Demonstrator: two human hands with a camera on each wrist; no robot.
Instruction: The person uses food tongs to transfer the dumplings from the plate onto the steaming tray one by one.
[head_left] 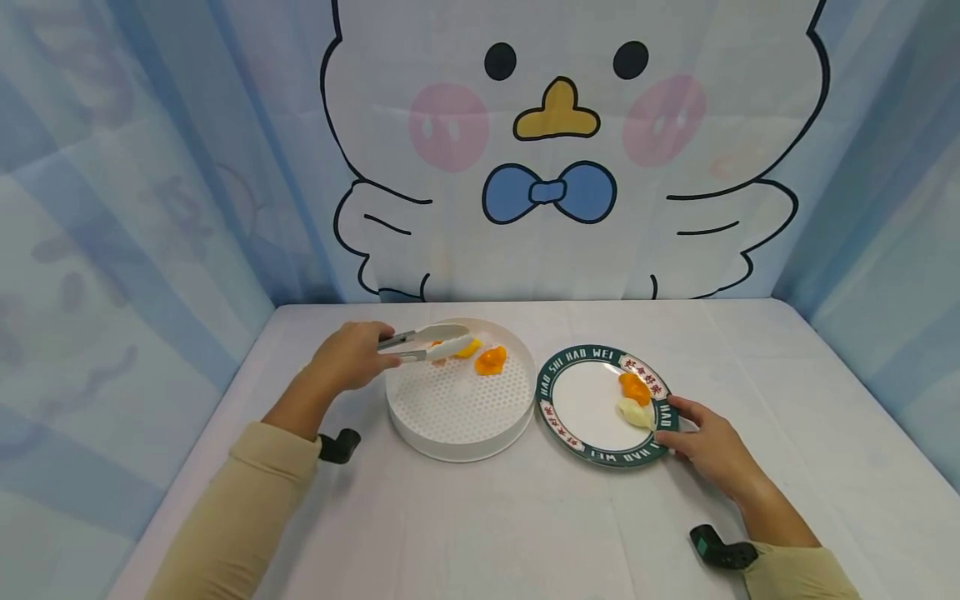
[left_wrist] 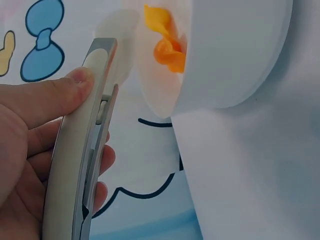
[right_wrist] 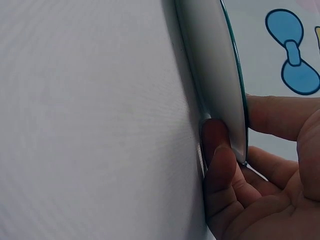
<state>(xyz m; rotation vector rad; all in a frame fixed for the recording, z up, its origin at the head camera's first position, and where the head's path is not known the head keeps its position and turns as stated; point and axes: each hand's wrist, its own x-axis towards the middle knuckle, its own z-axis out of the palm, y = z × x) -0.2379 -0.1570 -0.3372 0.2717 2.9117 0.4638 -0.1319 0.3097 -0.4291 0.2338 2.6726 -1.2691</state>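
My left hand (head_left: 351, 358) grips a pair of tongs (head_left: 420, 335) with pale tips, its thumb on one arm in the left wrist view (left_wrist: 80, 120). The tips reach over a round white tray (head_left: 442, 408) with a perforated surface. A yellow piece (head_left: 470, 347) lies at the tips; whether they pinch it I cannot tell. Beside it is an orange, lumpy piece (head_left: 491, 361). My right hand (head_left: 708, 442) holds the right rim of a green-edged plate (head_left: 585, 400), thumb above and fingers beneath. An orange piece (head_left: 634, 388) and a pale yellow piece (head_left: 634, 414) lie on the plate.
Tray and plate stand side by side, nearly touching, on a white-covered table (head_left: 480, 533). A curtain with a cartoon figure (head_left: 555, 250) hangs behind the table, and blue curtains (head_left: 135, 250) flank it. A dark device (head_left: 340, 447) is at the left wrist.
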